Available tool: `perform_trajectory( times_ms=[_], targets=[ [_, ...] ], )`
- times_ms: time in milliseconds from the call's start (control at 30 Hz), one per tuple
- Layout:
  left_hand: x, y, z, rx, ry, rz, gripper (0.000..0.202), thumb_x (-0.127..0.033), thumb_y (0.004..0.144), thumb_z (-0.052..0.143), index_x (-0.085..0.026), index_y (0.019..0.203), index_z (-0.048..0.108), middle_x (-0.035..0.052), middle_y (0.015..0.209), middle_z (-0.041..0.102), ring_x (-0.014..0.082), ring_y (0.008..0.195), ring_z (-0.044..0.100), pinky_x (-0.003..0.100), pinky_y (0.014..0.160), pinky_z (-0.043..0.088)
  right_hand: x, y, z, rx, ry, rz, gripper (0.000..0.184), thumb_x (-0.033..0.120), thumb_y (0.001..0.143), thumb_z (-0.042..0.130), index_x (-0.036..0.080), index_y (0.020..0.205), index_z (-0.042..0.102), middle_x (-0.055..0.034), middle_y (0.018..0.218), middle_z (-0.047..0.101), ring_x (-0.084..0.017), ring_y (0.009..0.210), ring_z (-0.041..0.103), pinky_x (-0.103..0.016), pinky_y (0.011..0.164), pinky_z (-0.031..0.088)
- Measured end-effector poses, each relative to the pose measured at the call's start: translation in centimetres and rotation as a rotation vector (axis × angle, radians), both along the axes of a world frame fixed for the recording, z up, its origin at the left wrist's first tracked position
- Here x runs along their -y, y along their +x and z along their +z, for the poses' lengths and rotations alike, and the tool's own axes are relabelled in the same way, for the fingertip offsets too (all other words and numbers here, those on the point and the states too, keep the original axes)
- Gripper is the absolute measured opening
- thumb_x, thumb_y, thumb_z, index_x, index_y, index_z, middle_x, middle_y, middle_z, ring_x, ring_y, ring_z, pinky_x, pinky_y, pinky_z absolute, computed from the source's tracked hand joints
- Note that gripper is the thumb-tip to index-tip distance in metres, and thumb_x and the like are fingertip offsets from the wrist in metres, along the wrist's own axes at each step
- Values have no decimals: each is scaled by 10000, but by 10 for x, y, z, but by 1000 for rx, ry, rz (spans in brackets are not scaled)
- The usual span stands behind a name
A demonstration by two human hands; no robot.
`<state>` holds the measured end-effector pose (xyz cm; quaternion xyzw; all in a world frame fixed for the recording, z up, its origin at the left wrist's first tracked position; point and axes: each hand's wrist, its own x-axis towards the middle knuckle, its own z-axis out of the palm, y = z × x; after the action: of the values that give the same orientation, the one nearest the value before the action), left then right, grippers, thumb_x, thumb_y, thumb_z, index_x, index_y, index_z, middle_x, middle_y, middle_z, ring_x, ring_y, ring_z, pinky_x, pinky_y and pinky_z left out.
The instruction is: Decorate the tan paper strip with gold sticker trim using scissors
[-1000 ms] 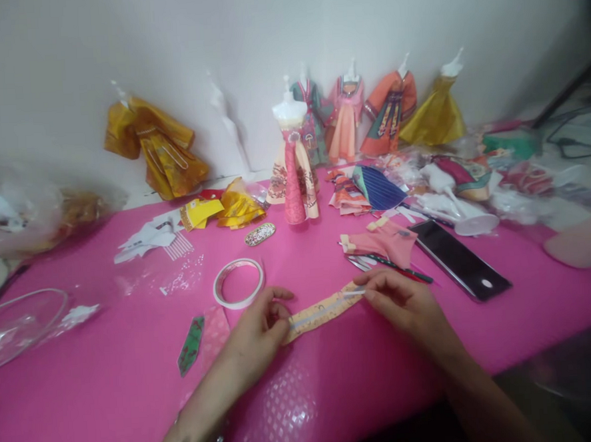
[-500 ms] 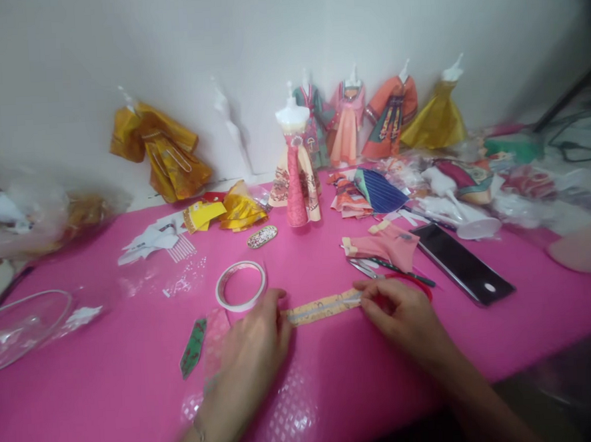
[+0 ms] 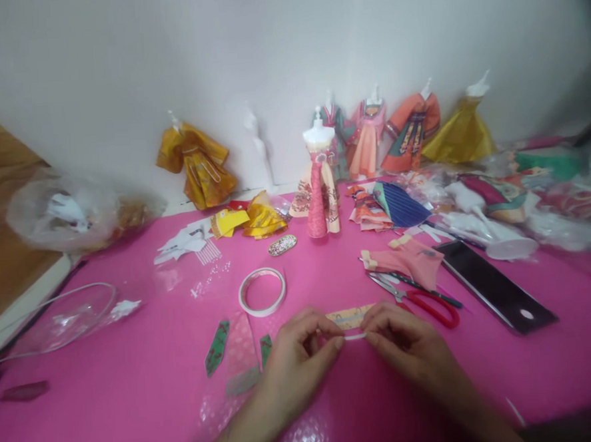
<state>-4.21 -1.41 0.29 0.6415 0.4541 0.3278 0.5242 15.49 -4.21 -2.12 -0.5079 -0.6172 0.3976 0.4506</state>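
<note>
A narrow white strip (image 3: 355,337) runs between my two hands, one end in each. My left hand (image 3: 301,357) is closed, thumb and forefinger pinching the left end. At the other end my right hand (image 3: 408,344) pinches in the same way. Just behind the white strip lies a yellow patterned fabric strip (image 3: 350,316) with a pale line along its length; its ends are partly hidden by my fingers. A roll of white tape (image 3: 264,311) lies beyond my left hand. Red-handled scissors (image 3: 444,310) are beyond my right hand.
Green fabric pieces (image 3: 217,348) and a pink piece (image 3: 241,351) lie left of my left hand. A phone (image 3: 497,285) is at the right. Small dress forms, one in a pink and cream dress (image 3: 317,206), stand along the wall. Plastic bags (image 3: 64,208) sit far left.
My hands have drawn closer together and now pinch a white strip in front of the fabric strip. The view has shifted, so things appear farther right and lower.
</note>
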Motion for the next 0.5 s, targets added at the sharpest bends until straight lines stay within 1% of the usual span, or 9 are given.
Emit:
perform_trajectory(
  times_ms=[133, 200, 300, 367, 400, 433, 500],
  targets=[
    [4, 1, 1, 15, -13, 31, 72, -212, 782, 653, -181, 717, 645, 14, 763, 589, 158, 700, 540, 269, 633, 395, 0, 1, -9, 10, 32, 10, 215, 336, 899, 593, 237, 708, 602, -11, 770, 624, -185, 757, 608, -291, 696, 460],
    [5, 2, -1, 13, -5, 45, 52, -161, 757, 648, -176, 707, 641, 2, 746, 576, 134, 655, 500, 249, 599, 369, 0, 1, -15, 13, 46, 1, 222, 349, 904, 592, 242, 710, 600, -2, 761, 620, -178, 748, 609, -278, 694, 462],
    [5, 3, -7, -1, 14, 58, 73, -98, 719, 632, -167, 697, 637, -14, 730, 554, 108, 609, 452, 228, 552, 337, 1, -1, -23, 22, 66, -10, 235, 375, 898, 595, 250, 699, 607, 4, 745, 621, -173, 729, 615, -258, 673, 472],
    [4, 2, -10, -24, 31, 74, 83, -87, 722, 625, -165, 695, 627, -26, 706, 529, 98, 582, 431, 214, 521, 324, 2, -1, -28, 46, 96, -102, 197, 393, 876, 615, 261, 733, 649, -8, 813, 662, -188, 795, 640, -251, 683, 487],
    [3, 2, -10, -41, 45, 87, 87, -85, 730, 622, -165, 696, 620, -31, 695, 517, 93, 569, 424, 208, 507, 320, 2, -1, -32, 58, 127, -161, 164, 398, 864, 624, 270, 780, 682, -14, 867, 683, -195, 832, 650, -250, 692, 497],
    [3, 2, -9, -63, 66, 102, 93, -80, 736, 618, -165, 700, 613, -34, 691, 512, 90, 561, 423, 204, 500, 320, 2, 0, -35, 66, 166, -212, 143, 399, 848, 637, 277, 823, 706, -19, 912, 697, -202, 862, 657, -251, 712, 508],
    [4, 0, -3, -128, 132, 146, 112, -61, 733, 615, -170, 708, 608, -30, 713, 527, 93, 576, 449, 208, 515, 335, 1, 2, -44, 68, 242, -263, 133, 384, 826, 655, 279, 862, 728, -25, 940, 708, -208, 870, 672, -256, 752, 530]
  ],
)
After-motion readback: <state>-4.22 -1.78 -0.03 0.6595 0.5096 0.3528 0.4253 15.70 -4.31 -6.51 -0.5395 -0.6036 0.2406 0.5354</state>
